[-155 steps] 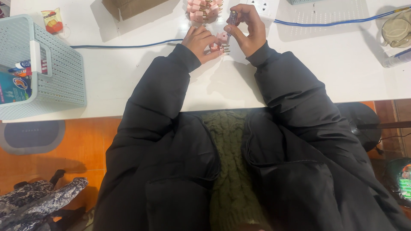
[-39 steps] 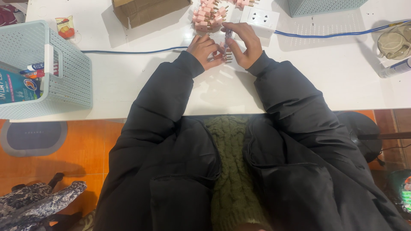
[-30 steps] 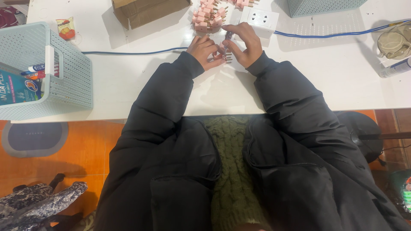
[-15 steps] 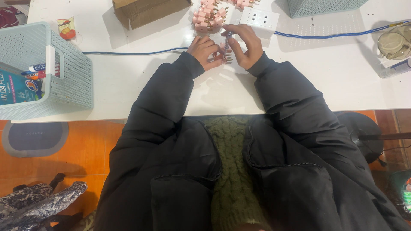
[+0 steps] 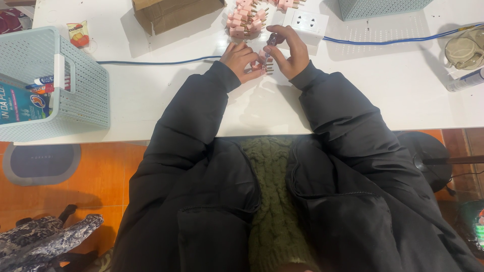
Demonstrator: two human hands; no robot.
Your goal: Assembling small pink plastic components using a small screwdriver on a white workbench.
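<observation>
My left hand [image 5: 241, 60] and my right hand [image 5: 290, 53] meet over the white table [image 5: 166, 95], both closed around a small pink plug [image 5: 265, 63] with metal pins. The right hand also pinches a thin dark tool [image 5: 273, 39] above the plug. Just beyond the hands lies a heap of pink plugs [image 5: 245, 19]. A white socket strip [image 5: 305, 21] sits right of the heap, close to my right fingers.
A pale blue mesh basket [image 5: 75, 95] with pens and a packet stands at the left edge. A cardboard box [image 5: 174, 12] is at the back, a second mesh basket [image 5: 378, 6] at the back right. A blue cable [image 5: 393, 40] crosses the table. A glass jar [image 5: 463, 50] sits far right.
Over five seconds the view shifted and my hands came slightly nearer the socket strip. In the last second the hands stayed on the plug with only small finger movement.
</observation>
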